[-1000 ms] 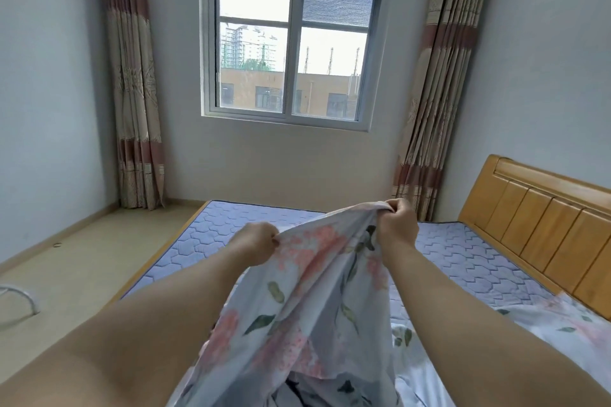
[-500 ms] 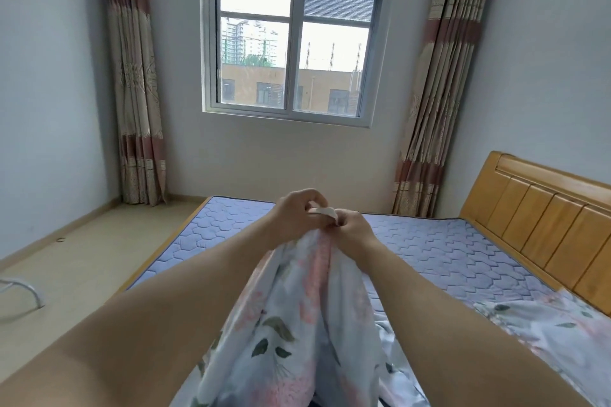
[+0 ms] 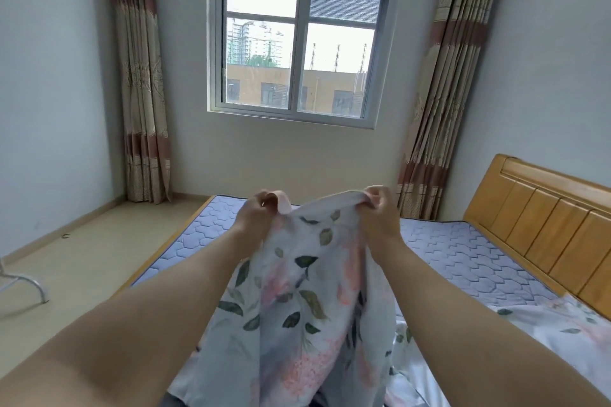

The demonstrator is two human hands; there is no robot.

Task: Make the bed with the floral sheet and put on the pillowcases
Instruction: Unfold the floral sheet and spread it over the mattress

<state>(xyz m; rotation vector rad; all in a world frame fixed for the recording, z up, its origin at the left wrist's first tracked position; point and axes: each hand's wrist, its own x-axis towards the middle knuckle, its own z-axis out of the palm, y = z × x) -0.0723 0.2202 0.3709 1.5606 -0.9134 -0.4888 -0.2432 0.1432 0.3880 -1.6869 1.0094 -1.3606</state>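
Apart again after meeting, my left hand [image 3: 261, 212] and right hand [image 3: 377, 210] each pinch the sheet [image 3: 307, 291] by its top edge, holding it above the near side of the bare mattress [image 3: 463, 251]. I judge nothing is spread yet; tucking and pillowcases remain.

Looks like a plain bedroom in somebody's apartment: a bed [image 3: 463, 254] with a bare quilted top and a wooden headboard [image 3: 545, 218] sits against the right-hand wall, and a floral sheet [image 3: 307, 307] is bunched up over the near end. The far wall has a sliding window [image 3: 299, 43] with long beige curtains [image 3: 142, 76] with brown stripes hanging down both sides, and tall apartment blocks [image 3: 258, 43] show through the glass. Beyond that it's just pale painted walls [image 3: 49, 92] and a light tan floor [image 3: 82, 268] with a baseboard, very much a lived-in home and not a shop or office.
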